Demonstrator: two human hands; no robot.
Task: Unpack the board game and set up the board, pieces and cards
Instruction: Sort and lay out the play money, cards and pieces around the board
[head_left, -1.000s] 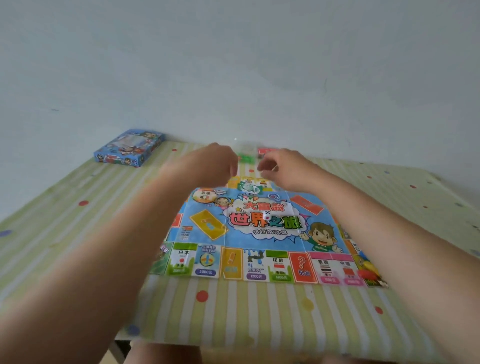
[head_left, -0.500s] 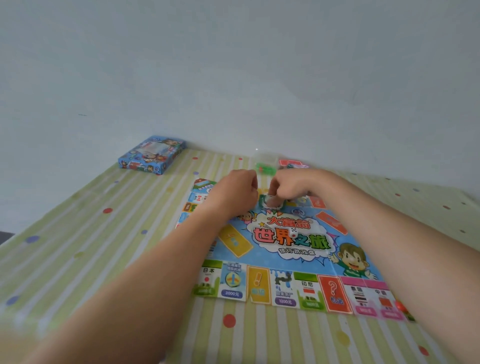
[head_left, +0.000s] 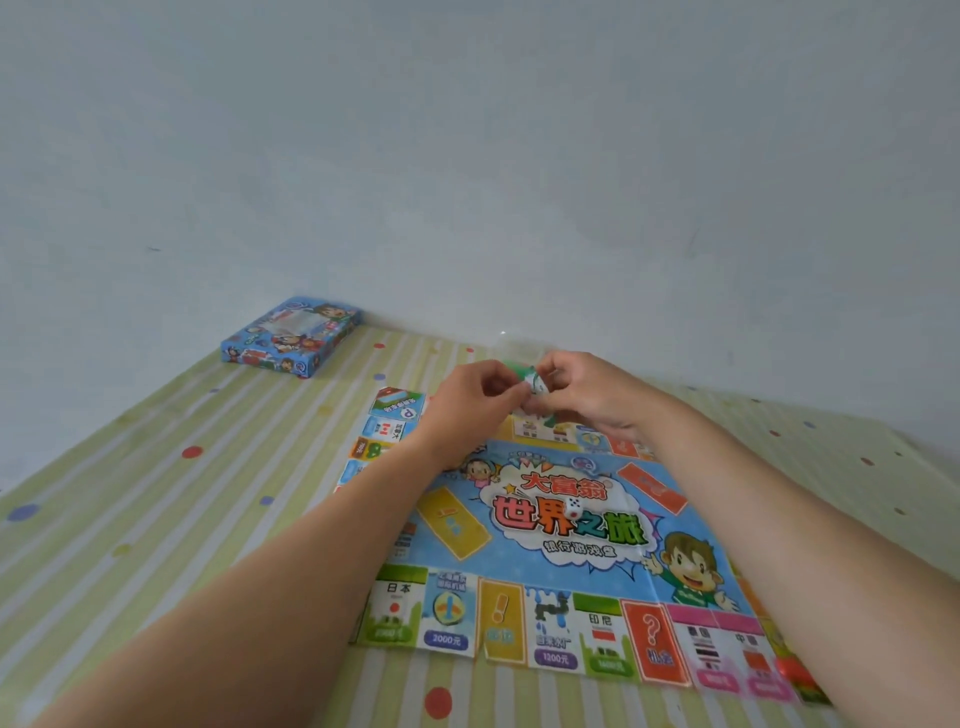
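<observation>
Left hand (head_left: 478, 400) and right hand (head_left: 582, 395) meet above centre frame, both pinching a small green-and-white packet (head_left: 535, 385) that is now raised off the board (head_left: 545, 540). The board lies unfolded mid-frame, the box (head_left: 291, 338) upper left. Pieces likely come next.

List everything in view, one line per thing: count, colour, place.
table: one, green-and-white striped cover with coloured dots, under everything.
game board: one, mostly blue, spread flat mid-table.
die: one, white, on the game board's centre.
game box: one, blue, far left of the table by the wall.
small packet: one, green and white, blurred, over the game board's far edge.
wall: one, pale grey, behind the table.
left hand: one, pinches the small packet.
right hand: one, pinches the small packet.
</observation>
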